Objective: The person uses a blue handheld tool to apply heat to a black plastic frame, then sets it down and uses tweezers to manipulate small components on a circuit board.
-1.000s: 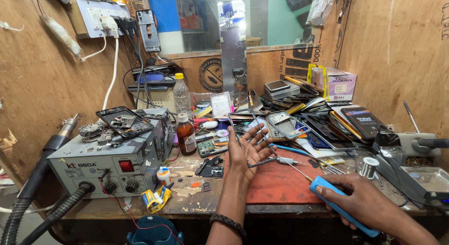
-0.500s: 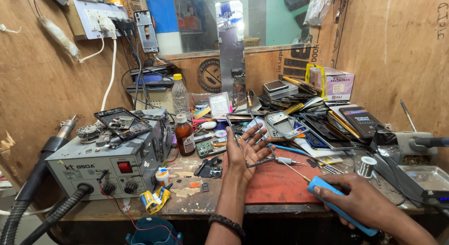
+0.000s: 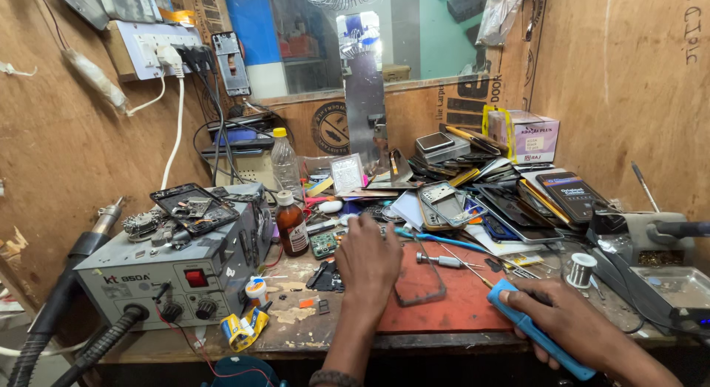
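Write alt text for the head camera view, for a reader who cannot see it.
A person's left hand rests fingers-down on a red work mat at a cluttered repair bench, while the right hand grips a blue-handled tool. A grey rework station, a brown bottle and phone parts surround them.

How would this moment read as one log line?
left hand: on red mat, fingers curled | right hand: grips blue tool

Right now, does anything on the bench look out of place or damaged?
Yes. A stripped phone frame lies tilted on top of the grey rework station, and more gutted phones are heaped unevenly behind the red mat.
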